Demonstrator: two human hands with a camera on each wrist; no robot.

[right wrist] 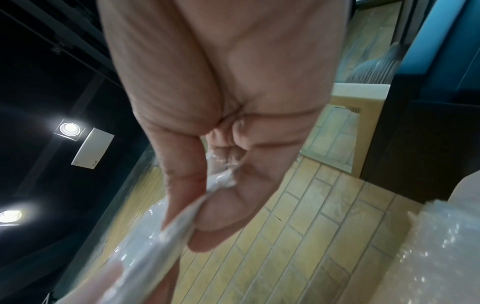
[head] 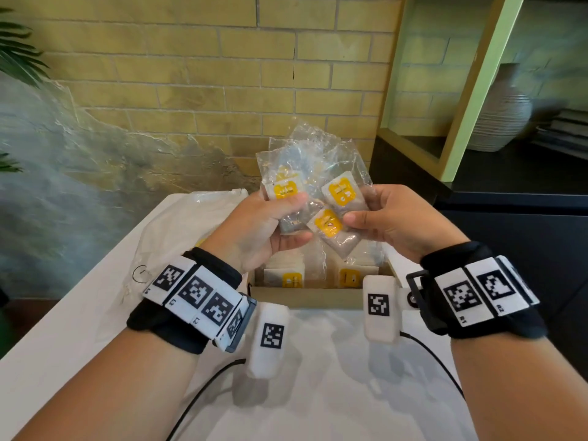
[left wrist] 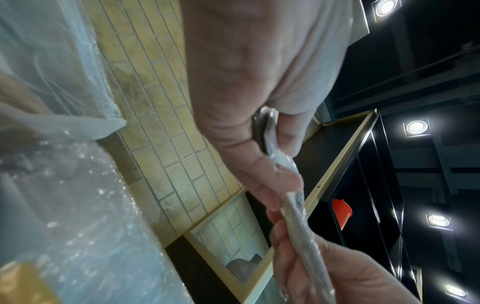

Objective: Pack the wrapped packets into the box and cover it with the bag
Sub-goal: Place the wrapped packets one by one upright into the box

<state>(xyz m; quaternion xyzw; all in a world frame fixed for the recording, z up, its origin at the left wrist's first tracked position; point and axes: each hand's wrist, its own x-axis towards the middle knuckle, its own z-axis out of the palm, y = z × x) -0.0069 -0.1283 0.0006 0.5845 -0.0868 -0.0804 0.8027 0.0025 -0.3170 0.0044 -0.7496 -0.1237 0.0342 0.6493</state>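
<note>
Both hands hold a fan of clear-wrapped packets [head: 313, 189] with yellow labels above the open cardboard box [head: 305, 296]. My left hand [head: 270, 227] grips the left packets, thumb across a yellow label. My right hand [head: 378, 214] pinches the right packets [head: 339, 192] between thumb and fingers. In the left wrist view the packet edges [left wrist: 293, 207] run between my left fingers and the right hand below. The right wrist view shows thumb and fingers pinching the wrapped edge [right wrist: 182, 224]. More packets [head: 292, 278] lie inside the box. The clear plastic bag [head: 178, 230] lies left of the box.
The white table [head: 318, 377] carries the box and bag; cables trail from the wrist bands. A brick wall stands behind. A dark counter [head: 509, 186] with a framed panel and a ribbed vase [head: 499, 119] is to the right.
</note>
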